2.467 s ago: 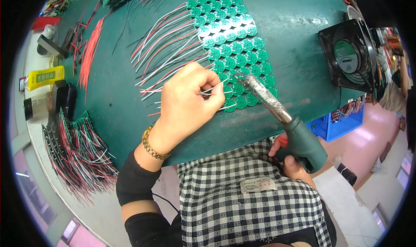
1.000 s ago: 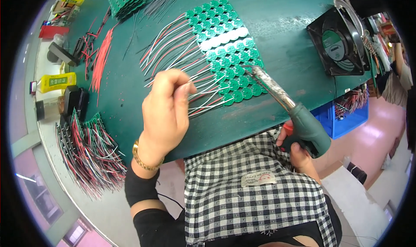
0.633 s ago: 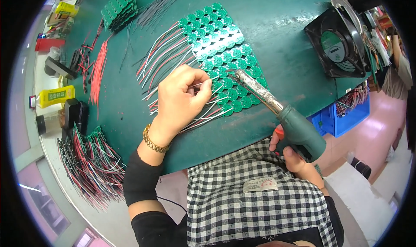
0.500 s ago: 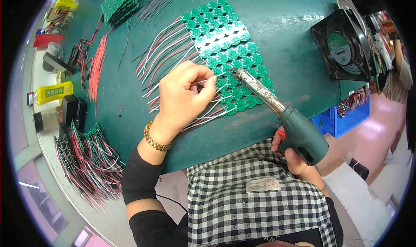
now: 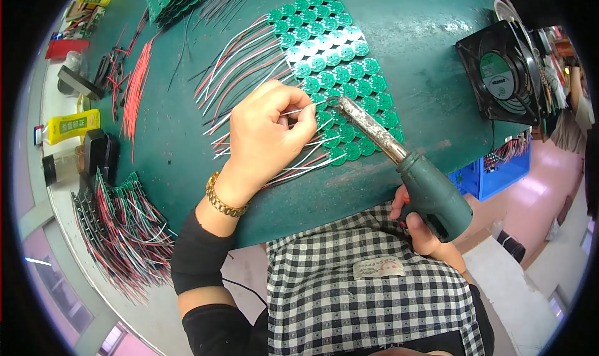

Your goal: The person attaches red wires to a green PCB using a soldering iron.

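A panel of round green circuit boards (image 5: 342, 75) lies on the green tabletop, with red, white and black wires (image 5: 234, 69) fanning out from its left edge. My left hand (image 5: 268, 137) is closed in a pinch on a thin white wire (image 5: 321, 102), whose end reaches one of the discs. In my right hand (image 5: 418, 225) is a dark green gun-shaped soldering iron (image 5: 433, 190). Its metal barrel (image 5: 373, 128) slants up to the left, and the bent tip meets the panel close to the wire's end. Whether the tip touches the wire I cannot tell.
A black fan (image 5: 500, 74) stands at the right. Stacked green boards (image 5: 173, 1), grey wires (image 5: 231, 3) and red wires (image 5: 136, 97) lie at the left and back. Wired boards (image 5: 121, 237) hang over the left edge beside a yellow bottle (image 5: 73, 126). A blue bin (image 5: 505, 169) sits lower right.
The view has shifted slightly, so the panel appears a little farther right. Both hands keep their grips, and the iron's tip stays at the wire's end.
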A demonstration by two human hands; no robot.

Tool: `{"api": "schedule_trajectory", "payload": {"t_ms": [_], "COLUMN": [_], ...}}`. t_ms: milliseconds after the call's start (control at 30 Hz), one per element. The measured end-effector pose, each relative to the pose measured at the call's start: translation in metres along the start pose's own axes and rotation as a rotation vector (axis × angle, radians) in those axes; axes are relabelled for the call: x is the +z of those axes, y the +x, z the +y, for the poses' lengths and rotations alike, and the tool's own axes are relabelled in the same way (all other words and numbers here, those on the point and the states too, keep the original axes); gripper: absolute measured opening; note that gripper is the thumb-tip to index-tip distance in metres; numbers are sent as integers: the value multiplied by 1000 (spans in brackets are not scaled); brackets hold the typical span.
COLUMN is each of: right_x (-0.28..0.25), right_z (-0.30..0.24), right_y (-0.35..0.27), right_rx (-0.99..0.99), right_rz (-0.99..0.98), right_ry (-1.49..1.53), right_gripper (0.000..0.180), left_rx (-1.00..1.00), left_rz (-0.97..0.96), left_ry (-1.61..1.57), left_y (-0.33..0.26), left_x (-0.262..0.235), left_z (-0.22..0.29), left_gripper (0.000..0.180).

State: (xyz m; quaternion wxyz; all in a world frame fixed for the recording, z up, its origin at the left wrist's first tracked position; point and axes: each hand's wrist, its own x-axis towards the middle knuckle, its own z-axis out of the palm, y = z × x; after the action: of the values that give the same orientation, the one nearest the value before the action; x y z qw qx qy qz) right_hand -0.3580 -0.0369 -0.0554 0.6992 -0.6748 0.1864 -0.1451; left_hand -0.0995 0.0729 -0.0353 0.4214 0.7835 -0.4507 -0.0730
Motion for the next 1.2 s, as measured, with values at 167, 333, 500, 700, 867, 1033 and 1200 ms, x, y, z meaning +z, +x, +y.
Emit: {"api": "schedule_trajectory", "payload": {"t_ms": [167, 333, 500, 700, 867, 1033, 1200], "right_x": [1, 4, -2, -3, -2, 3, 2], "right_z": [0, -7, -4, -9, -13, -5, 12], "right_y": [-4, -8, -9, -12, -23, -36, -48], "right_rx": [167, 164, 132, 72, 19, -49, -145], "right_rz": [20, 214, 326, 299, 303, 290, 273], "right_ry": [207, 217, 384, 435, 444, 470, 487], "right_gripper": [32, 65, 66, 55, 53, 54, 60], "left_rx": [-10, -41, -62, -46, 0, 70, 207], "left_rz": [2, -9, -11, 6, 4, -11, 11], "left_ry": [-21, 1, -15, -6, 27, 63, 28], "left_y": [-1, 0, 0, -1, -1, 7, 19], "left_x": [0, -2, -1, 0, 0, 5, 17], "left_z": [-1, 1, 1, 0, -1, -14, -37], "left_gripper": [6, 7, 7, 6, 5, 4, 6]}}
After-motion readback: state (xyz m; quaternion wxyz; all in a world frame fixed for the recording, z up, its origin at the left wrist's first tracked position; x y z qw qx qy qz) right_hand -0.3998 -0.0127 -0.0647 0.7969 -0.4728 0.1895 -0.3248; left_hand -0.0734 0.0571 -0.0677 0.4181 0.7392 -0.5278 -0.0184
